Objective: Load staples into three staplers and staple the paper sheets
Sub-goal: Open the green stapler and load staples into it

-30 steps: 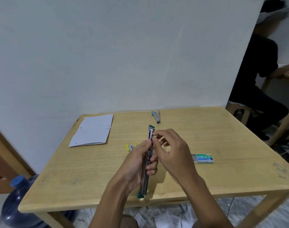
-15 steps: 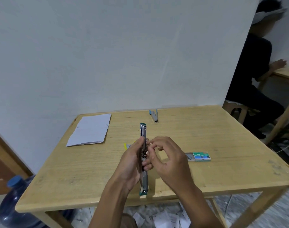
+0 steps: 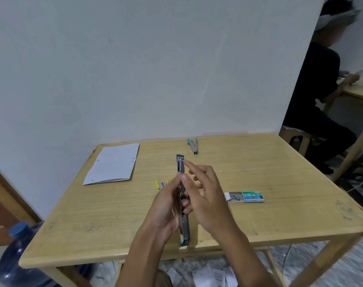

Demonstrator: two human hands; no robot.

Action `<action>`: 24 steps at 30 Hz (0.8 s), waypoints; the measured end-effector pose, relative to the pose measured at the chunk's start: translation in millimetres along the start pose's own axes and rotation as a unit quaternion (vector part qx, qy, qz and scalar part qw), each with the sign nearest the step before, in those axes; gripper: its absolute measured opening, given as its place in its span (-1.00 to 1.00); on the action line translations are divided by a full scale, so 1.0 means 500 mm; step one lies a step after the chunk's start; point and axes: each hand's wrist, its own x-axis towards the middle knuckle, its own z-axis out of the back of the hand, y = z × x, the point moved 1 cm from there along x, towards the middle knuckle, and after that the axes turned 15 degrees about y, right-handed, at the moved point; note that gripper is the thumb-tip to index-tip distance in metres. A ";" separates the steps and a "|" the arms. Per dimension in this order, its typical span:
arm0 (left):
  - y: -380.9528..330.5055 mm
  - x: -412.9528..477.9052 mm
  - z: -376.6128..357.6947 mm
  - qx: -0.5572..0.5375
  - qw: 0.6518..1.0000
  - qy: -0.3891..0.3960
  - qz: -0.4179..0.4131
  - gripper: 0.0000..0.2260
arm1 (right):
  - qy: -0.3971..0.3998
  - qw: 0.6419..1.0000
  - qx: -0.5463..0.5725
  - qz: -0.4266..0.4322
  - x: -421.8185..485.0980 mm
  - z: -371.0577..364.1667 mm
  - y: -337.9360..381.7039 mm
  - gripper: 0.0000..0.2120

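My left hand (image 3: 166,206) grips a green stapler (image 3: 183,226), swung fully open into one long metal strip above the table's middle. My right hand (image 3: 207,195) sits against its right side, index finger stretched toward the far green tip; whether it pinches any staples I cannot tell. A yellow stapler (image 3: 161,183) lies just behind my left hand, partly hidden. A blue stapler (image 3: 193,146) rests near the table's far edge. The green staple box (image 3: 245,197) lies to the right with its tray slid out. White paper sheets (image 3: 112,164) lie at the far left.
The wooden table (image 3: 279,204) stands against a white wall. A blue water jug (image 3: 19,257) sits on the floor at the left. Paper scraps (image 3: 209,276) litter the floor underneath. Another person (image 3: 317,96) sits at a second table on the right.
The open stapler has straightened to point directly away from me. My right index finger has slid up along it toward the far tip. The camera view shifted slightly.
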 end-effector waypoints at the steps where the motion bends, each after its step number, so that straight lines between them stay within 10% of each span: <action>1: 0.001 0.000 -0.001 0.014 1.000 0.003 0.001 -0.76 | 0.002 1.000 -0.007 -0.005 0.004 -0.003 0.004 -0.61; 12: 0.003 0.000 -0.003 0.037 0.999 0.028 -0.011 -0.73 | 0.004 0.988 0.153 -0.036 0.008 -0.016 0.012 -0.72; 24: 0.005 0.002 0.010 0.038 0.999 0.002 -0.006 -0.69 | 0.001 0.996 0.080 -0.040 0.000 -0.015 -0.017 -0.51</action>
